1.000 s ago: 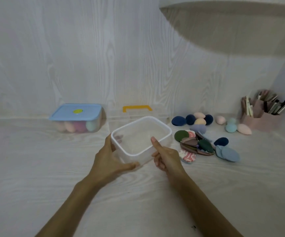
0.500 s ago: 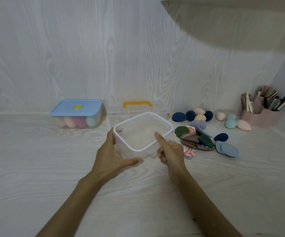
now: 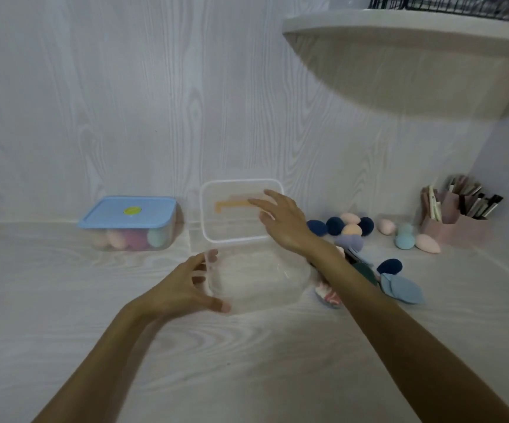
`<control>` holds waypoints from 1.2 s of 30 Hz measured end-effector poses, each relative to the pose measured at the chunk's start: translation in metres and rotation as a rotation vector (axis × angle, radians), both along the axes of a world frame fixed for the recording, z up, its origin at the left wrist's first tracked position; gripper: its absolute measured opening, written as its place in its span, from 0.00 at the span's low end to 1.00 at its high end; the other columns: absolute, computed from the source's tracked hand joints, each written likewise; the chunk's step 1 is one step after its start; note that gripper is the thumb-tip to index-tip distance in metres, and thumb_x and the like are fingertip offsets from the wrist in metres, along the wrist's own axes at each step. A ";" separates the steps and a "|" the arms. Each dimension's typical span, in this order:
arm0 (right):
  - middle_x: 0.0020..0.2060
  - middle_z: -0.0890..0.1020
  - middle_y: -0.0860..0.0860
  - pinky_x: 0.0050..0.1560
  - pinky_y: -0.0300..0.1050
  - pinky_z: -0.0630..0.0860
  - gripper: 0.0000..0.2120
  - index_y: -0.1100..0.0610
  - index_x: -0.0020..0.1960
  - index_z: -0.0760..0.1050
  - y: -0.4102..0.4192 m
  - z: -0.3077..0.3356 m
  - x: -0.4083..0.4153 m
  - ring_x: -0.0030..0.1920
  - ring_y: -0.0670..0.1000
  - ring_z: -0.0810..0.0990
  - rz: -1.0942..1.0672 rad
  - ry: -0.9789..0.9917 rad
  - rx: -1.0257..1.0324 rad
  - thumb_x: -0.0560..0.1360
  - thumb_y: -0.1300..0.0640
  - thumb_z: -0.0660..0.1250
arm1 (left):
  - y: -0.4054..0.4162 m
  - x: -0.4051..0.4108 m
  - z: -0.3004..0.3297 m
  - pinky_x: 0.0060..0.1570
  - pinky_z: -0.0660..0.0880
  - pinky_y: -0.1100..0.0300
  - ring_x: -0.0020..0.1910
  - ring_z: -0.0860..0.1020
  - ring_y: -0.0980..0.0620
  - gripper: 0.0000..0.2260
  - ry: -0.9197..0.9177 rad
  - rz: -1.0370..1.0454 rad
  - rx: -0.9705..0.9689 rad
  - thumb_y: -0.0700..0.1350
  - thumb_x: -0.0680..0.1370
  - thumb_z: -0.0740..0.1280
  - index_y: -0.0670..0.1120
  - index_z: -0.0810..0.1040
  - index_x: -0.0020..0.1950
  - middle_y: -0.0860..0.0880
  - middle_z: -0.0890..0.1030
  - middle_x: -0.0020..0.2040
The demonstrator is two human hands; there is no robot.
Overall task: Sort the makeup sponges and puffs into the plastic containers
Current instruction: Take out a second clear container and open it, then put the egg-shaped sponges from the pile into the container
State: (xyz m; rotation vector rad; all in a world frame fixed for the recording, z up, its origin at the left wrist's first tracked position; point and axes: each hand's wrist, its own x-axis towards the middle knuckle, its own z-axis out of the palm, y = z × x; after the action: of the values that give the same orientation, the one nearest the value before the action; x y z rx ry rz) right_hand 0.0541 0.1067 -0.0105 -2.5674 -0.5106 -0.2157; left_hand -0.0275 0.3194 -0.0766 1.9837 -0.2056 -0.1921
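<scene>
A clear plastic container (image 3: 262,288) stands on the table in front of me, and my left hand (image 3: 186,285) grips its left side. My right hand (image 3: 286,224) holds a clear lid with a white rim (image 3: 204,215) by its right edge, raised and tilted up above the container's far side. A blue-lidded container (image 3: 128,209) at the back left holds several pastel sponges. Loose egg-shaped sponges (image 3: 350,230) lie at the back right. Flat puffs (image 3: 401,288) lie right of the clear container, partly hidden by my right forearm.
An orange handle (image 3: 231,205) of another clear box shows through the raised lid by the wall. A pink holder with brushes (image 3: 454,221) stands in the right corner. A white shelf (image 3: 415,56) overhangs the upper right.
My right hand has lifted the white-rimmed lid off the clear container and tilted it up toward the wall. My left hand still holds the container. The camera has tipped upward.
</scene>
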 end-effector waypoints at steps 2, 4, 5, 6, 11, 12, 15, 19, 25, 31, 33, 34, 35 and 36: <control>0.77 0.51 0.47 0.76 0.54 0.47 0.21 0.44 0.75 0.57 0.002 -0.006 0.010 0.77 0.51 0.47 -0.024 0.082 -0.120 0.83 0.53 0.47 | 0.001 -0.001 -0.006 0.59 0.71 0.64 0.64 0.73 0.57 0.52 -0.020 0.000 -0.029 0.54 0.49 0.82 0.59 0.65 0.70 0.59 0.73 0.64; 0.78 0.49 0.46 0.76 0.58 0.47 0.21 0.43 0.76 0.55 0.002 -0.013 0.017 0.77 0.51 0.45 -0.018 0.157 -0.144 0.83 0.53 0.47 | 0.002 0.000 -0.011 0.63 0.70 0.62 0.64 0.73 0.58 0.49 -0.020 -0.010 -0.062 0.56 0.46 0.83 0.63 0.68 0.64 0.62 0.75 0.62; 0.78 0.49 0.46 0.76 0.58 0.47 0.21 0.43 0.76 0.55 0.002 -0.015 0.019 0.77 0.51 0.44 -0.020 0.176 -0.131 0.83 0.52 0.47 | 0.002 0.000 -0.011 0.63 0.70 0.62 0.64 0.73 0.60 0.47 -0.021 -0.015 -0.073 0.57 0.46 0.83 0.64 0.68 0.63 0.64 0.75 0.61; 0.78 0.49 0.45 0.76 0.58 0.47 0.22 0.43 0.76 0.54 0.002 -0.017 0.019 0.77 0.51 0.44 -0.023 0.178 -0.117 0.83 0.52 0.48 | 0.002 0.001 -0.011 0.64 0.69 0.63 0.65 0.72 0.60 0.49 -0.023 -0.022 -0.089 0.58 0.45 0.83 0.64 0.68 0.64 0.64 0.74 0.63; 0.77 0.50 0.44 0.75 0.58 0.47 0.21 0.42 0.75 0.55 -0.001 -0.020 0.018 0.77 0.51 0.45 -0.025 0.155 -0.139 0.83 0.50 0.49 | 0.002 0.008 -0.006 0.50 0.74 0.72 0.69 0.65 0.57 0.66 -0.016 -0.029 -0.369 0.50 0.47 0.84 0.61 0.46 0.75 0.60 0.58 0.72; 0.77 0.50 0.44 0.75 0.59 0.47 0.21 0.43 0.75 0.55 -0.001 -0.019 0.017 0.77 0.51 0.45 -0.022 0.155 -0.157 0.82 0.50 0.49 | 0.000 0.011 -0.006 0.48 0.76 0.71 0.68 0.66 0.55 0.61 -0.027 -0.020 -0.441 0.43 0.54 0.83 0.63 0.47 0.73 0.59 0.58 0.73; 0.78 0.49 0.45 0.75 0.59 0.46 0.22 0.44 0.76 0.55 -0.001 -0.016 0.013 0.77 0.51 0.44 -0.008 0.181 -0.165 0.83 0.50 0.49 | -0.013 0.018 -0.004 0.53 0.75 0.62 0.63 0.73 0.52 0.53 -0.040 0.049 -0.551 0.46 0.57 0.80 0.61 0.51 0.74 0.56 0.65 0.71; 0.77 0.52 0.48 0.77 0.50 0.45 0.21 0.50 0.75 0.59 -0.010 -0.013 0.008 0.77 0.50 0.47 0.052 0.250 -0.054 0.83 0.54 0.50 | -0.040 0.018 0.004 0.56 0.72 0.57 0.55 0.76 0.51 0.23 -0.040 0.286 -0.737 0.43 0.74 0.68 0.49 0.69 0.68 0.50 0.76 0.61; 0.63 0.77 0.51 0.59 0.33 0.69 0.13 0.57 0.60 0.78 -0.060 0.005 -0.004 0.62 0.48 0.74 -0.024 0.016 0.292 0.80 0.63 0.58 | -0.059 0.016 0.007 0.44 0.77 0.66 0.47 0.79 0.50 0.26 -0.076 0.372 -0.696 0.29 0.75 0.60 0.51 0.72 0.68 0.51 0.80 0.54; 0.60 0.79 0.55 0.53 0.41 0.71 0.13 0.55 0.60 0.77 -0.124 0.005 0.039 0.58 0.54 0.77 -0.374 -0.044 0.005 0.78 0.61 0.61 | -0.057 0.021 -0.005 0.46 0.77 0.64 0.48 0.80 0.53 0.26 -0.154 0.363 -0.711 0.28 0.75 0.61 0.53 0.73 0.67 0.51 0.82 0.53; 0.61 0.78 0.55 0.59 0.46 0.72 0.17 0.55 0.64 0.74 -0.120 -0.003 0.053 0.60 0.55 0.75 -0.363 0.022 -0.139 0.76 0.57 0.65 | -0.062 0.022 -0.006 0.41 0.77 0.69 0.44 0.81 0.60 0.24 -0.193 0.380 -0.728 0.27 0.75 0.59 0.50 0.73 0.66 0.58 0.81 0.52; 0.62 0.77 0.56 0.61 0.48 0.70 0.21 0.55 0.67 0.71 -0.113 -0.006 0.061 0.63 0.56 0.73 -0.363 0.054 -0.244 0.75 0.55 0.66 | -0.064 0.024 -0.007 0.40 0.76 0.71 0.42 0.81 0.63 0.24 -0.203 0.385 -0.733 0.26 0.76 0.58 0.48 0.72 0.65 0.60 0.80 0.52; 0.63 0.76 0.56 0.63 0.49 0.69 0.23 0.55 0.69 0.70 -0.108 -0.009 0.067 0.65 0.57 0.70 -0.372 0.079 -0.351 0.74 0.54 0.67 | -0.065 0.024 -0.008 0.39 0.76 0.72 0.41 0.81 0.65 0.24 -0.205 0.387 -0.740 0.26 0.76 0.58 0.48 0.72 0.66 0.61 0.79 0.53; 0.63 0.75 0.56 0.63 0.50 0.68 0.24 0.56 0.69 0.69 -0.101 -0.012 0.072 0.65 0.58 0.68 -0.386 0.096 -0.444 0.74 0.53 0.66 | -0.065 0.026 -0.009 0.38 0.75 0.72 0.40 0.80 0.66 0.24 -0.208 0.389 -0.748 0.26 0.76 0.58 0.47 0.72 0.66 0.61 0.80 0.51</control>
State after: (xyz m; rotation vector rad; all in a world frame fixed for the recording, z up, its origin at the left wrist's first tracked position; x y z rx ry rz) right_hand 0.1260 0.0055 -0.0228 -3.0786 -0.0169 -0.1189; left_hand -0.0017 0.2542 -0.0855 1.2581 -0.0108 0.3083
